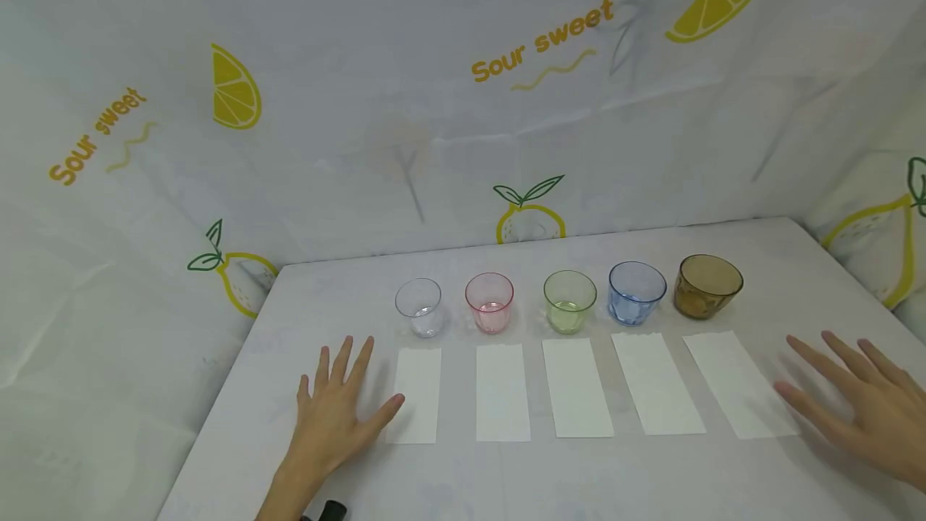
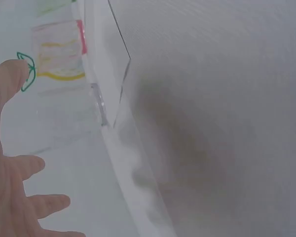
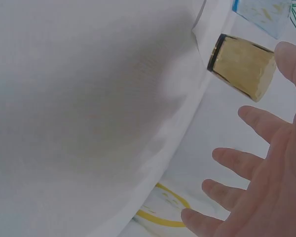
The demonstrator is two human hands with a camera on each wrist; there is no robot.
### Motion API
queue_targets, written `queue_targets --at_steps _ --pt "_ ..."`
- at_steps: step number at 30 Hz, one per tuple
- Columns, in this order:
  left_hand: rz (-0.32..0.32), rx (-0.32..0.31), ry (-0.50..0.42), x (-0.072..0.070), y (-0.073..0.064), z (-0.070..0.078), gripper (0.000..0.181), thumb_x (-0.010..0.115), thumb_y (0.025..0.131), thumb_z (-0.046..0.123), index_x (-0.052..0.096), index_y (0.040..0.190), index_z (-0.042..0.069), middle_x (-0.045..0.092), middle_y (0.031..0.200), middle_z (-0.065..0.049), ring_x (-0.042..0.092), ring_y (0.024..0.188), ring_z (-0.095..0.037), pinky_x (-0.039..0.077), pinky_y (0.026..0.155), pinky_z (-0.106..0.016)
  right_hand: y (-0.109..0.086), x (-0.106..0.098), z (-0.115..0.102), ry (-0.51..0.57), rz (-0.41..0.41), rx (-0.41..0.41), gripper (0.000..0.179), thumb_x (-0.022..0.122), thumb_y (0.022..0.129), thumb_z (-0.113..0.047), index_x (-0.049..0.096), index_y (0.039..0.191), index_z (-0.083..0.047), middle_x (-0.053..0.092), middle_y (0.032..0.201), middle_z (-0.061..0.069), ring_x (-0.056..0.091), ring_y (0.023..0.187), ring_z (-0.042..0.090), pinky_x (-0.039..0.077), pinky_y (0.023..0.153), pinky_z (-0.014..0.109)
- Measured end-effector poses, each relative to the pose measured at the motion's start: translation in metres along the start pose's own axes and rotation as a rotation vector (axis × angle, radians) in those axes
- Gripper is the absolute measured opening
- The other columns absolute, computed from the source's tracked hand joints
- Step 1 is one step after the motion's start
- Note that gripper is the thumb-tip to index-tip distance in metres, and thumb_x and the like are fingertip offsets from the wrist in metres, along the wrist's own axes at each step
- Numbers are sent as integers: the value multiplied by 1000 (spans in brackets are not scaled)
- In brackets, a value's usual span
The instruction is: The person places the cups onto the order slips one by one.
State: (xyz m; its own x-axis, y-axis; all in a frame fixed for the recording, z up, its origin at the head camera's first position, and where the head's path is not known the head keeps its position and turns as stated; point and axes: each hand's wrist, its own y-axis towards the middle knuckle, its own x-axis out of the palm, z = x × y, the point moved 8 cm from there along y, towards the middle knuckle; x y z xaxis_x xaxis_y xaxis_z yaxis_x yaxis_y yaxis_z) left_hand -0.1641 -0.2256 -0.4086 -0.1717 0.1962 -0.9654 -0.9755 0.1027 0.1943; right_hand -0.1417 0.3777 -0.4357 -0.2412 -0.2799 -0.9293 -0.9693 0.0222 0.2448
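In the head view, my left hand (image 1: 335, 420) and right hand (image 1: 868, 408) spread wide and empty beside flat white paper strips (image 1: 576, 388) on the desk (image 1: 463, 481); tapered glass cups (image 1: 570, 300) behind the strips show nothing inside. The left wrist view has the pink glass cup (image 2: 58, 47); the right wrist view, the brown glass cup (image 3: 244, 64), likely stiff, slippery, breakable, best held by its sides.

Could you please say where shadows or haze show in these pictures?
Head view: soft shadow on the white tabletop near the right hand; left wrist view: broad, diffuse shadow, hazy colours; right wrist view: similar shadow, amber cup fairly distinct.
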Motion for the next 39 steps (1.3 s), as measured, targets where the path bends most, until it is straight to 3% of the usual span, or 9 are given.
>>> queue_targets --at_steps 5,11,16,29,39 --pt "24 48 -19 2 6 19 89 67 86 66 37 159 24 38 163 -14 34 149 -51 32 106 -79 2 -2 -7 23 23 -52 78 65 98 -43 34 157 -3 25 155 44 -4 159 43 -13 129 46" --pt "30 113 -56 5 13 48 88 66 87 65 36 160 25 40 163 -13 36 149 -47 33 108 -76 10 2 -13 4 -34 -55 78 63 99 -44 31 158 -3 23 156 43 -3 157 48 -15 128 46" --pt "-7 152 -97 9 19 74 87 62 89 66 34 160 26 38 164 -12 35 150 -46 32 111 -75 17 4 -17 28 -59 -79 77 63 99 -43 32 158 -4 27 155 43 -3 157 48 -16 128 45" --pt "-73 309 -183 21 27 143 89 61 89 65 30 162 24 35 165 -13 36 150 -45 32 116 -67 33 5 -25 98 -104 -38 78 62 99 -46 30 160 -8 20 159 41 -1 152 59 -5 118 75" --pt "-107 449 -128 32 29 212 88 53 92 71 27 163 27 37 164 -9 38 150 -36 39 116 -57 53 3 -40 105 -131 -33 83 62 98 -49 28 159 -4 23 158 40 8 148 64 14 102 87"
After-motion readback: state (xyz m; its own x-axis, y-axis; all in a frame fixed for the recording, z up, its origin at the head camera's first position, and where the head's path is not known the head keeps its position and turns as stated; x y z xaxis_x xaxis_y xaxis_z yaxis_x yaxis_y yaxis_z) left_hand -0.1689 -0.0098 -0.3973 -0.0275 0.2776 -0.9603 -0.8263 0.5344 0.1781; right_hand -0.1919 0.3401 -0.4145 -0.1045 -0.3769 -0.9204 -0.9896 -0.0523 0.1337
